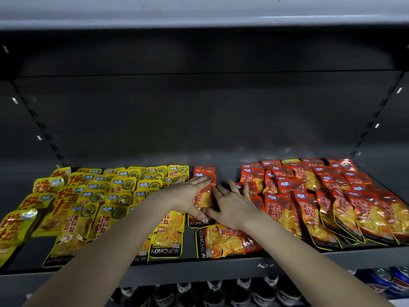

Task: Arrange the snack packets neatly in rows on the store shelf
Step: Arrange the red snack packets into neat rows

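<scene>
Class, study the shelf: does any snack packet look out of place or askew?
Yes. One orange packet at the front centre lies turned sideways, its brand name running vertically. A yellow packet sits among the red packets at the back right.

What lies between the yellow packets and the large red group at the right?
Head view: a column of red packets, touched by the left hand and right hand.

The left hand (187,196) and right hand (234,207) cover most of the red packet (204,200) between them; the bottles (214,293) below are cut off.
</scene>
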Tool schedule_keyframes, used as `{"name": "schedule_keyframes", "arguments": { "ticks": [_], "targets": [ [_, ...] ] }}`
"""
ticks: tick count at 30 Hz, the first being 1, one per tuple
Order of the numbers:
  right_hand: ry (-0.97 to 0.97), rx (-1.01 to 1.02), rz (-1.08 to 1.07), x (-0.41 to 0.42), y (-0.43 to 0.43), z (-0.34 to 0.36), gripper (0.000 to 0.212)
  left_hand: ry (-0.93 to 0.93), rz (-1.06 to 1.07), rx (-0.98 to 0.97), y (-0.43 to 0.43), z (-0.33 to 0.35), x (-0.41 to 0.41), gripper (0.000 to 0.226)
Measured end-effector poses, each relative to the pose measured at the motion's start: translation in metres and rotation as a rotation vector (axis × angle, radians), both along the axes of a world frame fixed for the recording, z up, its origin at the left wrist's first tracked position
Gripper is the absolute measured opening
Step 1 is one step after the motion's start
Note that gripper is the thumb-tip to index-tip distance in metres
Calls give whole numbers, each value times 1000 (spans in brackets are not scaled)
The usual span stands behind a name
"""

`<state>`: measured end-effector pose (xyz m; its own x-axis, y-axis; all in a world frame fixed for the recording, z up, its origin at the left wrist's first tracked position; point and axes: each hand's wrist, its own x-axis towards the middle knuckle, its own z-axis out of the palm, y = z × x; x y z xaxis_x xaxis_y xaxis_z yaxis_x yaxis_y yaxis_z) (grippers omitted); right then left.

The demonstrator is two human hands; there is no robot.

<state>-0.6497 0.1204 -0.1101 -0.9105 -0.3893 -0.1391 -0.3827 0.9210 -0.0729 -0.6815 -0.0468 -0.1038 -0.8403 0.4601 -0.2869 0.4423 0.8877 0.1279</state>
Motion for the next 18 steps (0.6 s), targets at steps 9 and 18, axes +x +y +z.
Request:
{"name": "schedule_keyframes", "arguments": {
  "ticks": [9, 18],
  "targets": [
    [-46, 25, -14, -1, -3, -2, 79, 2, 3, -2, -8, -4, 1, 111],
    [125, -74, 10, 5, 6, 21, 70, 80, 33, 87, -10, 15, 13, 105]
  ]
}}
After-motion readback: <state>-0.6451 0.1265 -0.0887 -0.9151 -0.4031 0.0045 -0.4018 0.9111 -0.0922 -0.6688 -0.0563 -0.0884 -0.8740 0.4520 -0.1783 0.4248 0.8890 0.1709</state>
